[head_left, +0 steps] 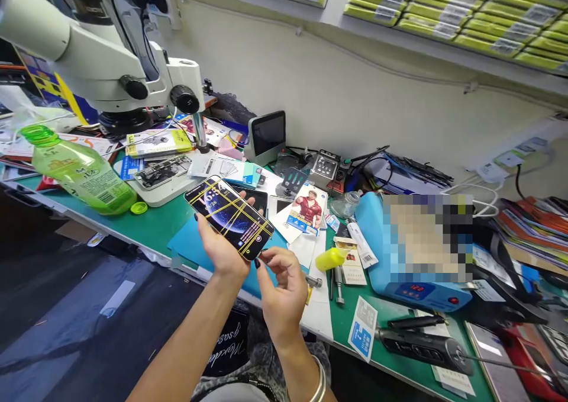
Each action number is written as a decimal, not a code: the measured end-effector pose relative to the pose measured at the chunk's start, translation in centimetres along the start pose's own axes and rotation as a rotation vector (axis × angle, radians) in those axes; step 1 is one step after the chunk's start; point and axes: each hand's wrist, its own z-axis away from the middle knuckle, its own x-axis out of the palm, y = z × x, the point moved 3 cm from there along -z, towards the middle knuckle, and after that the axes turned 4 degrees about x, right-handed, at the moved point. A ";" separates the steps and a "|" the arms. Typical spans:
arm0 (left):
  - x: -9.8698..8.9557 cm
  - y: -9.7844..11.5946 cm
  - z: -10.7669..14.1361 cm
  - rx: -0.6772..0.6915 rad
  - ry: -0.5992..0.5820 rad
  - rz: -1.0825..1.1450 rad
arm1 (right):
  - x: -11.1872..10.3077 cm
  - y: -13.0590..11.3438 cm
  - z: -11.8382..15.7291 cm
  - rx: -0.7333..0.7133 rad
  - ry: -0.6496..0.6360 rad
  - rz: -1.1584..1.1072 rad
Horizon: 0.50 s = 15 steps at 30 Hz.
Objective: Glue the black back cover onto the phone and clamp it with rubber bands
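My left hand [224, 251] grips a smartphone [231, 215] from beneath and along its near edge, tilted screen up. The screen is lit, showing a clock, a dark planet picture and yellow lines across it. Close to the phone's lower right end is my right hand [281, 286], its thumb and index finger pinched together. A metal knob end of a small screwdriver [314, 280] shows past its far side; the shaft and tip are hidden by the fingers. Below the phone lies a blue mat [189, 245].
A microscope [146, 88] rises at left, beside a green bottle [84, 171]. A yellow squeeze bottle [331, 260] and another slim metal tool [339, 286] lie right of my hands. Further right are a blue heated machine [412, 292] and a black corded tool [423, 349].
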 end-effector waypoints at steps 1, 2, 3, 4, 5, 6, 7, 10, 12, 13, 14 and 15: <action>-0.3 0.2 -0.3 -0.004 0.010 0.001 | 0.2 0.1 0.0 -0.009 -0.010 0.023; -0.7 0.3 -0.7 -0.009 0.020 0.005 | 0.5 0.2 0.0 -0.019 -0.023 0.046; -1.0 0.4 -1.0 -0.012 0.030 0.010 | 0.8 0.3 0.0 -0.031 -0.035 0.068; -1.4 0.5 -1.3 -0.012 0.038 0.016 | 1.2 0.4 0.0 -0.044 -0.045 0.089; -1.8 0.6 -1.6 -0.011 0.038 0.020 | 1.6 0.5 0.1 -0.057 -0.050 0.108; -2.2 0.7 -1.9 -0.009 0.036 0.019 | 2.1 0.6 0.2 -0.069 -0.048 0.125; -2.7 0.8 -2.1 -0.008 0.033 0.015 | 2.6 0.7 0.3 -0.078 -0.042 0.139; -3.9 1.0 -2.7 -0.009 0.024 -0.013 | 4.2 1.1 0.6 -0.075 -0.017 0.153; -4.6 1.1 -3.0 0.000 0.035 -0.023 | 5.1 1.4 0.9 -0.038 -0.009 0.145; -5.0 1.2 -3.2 0.012 0.044 -0.029 | 5.5 1.6 1.0 -0.010 -0.006 0.137; -5.2 1.3 -3.4 0.019 0.052 -0.035 | 5.9 1.8 1.1 0.025 -0.003 0.125; -5.5 1.4 -3.6 0.022 0.060 -0.041 | 6.1 2.0 1.2 0.067 -0.001 0.108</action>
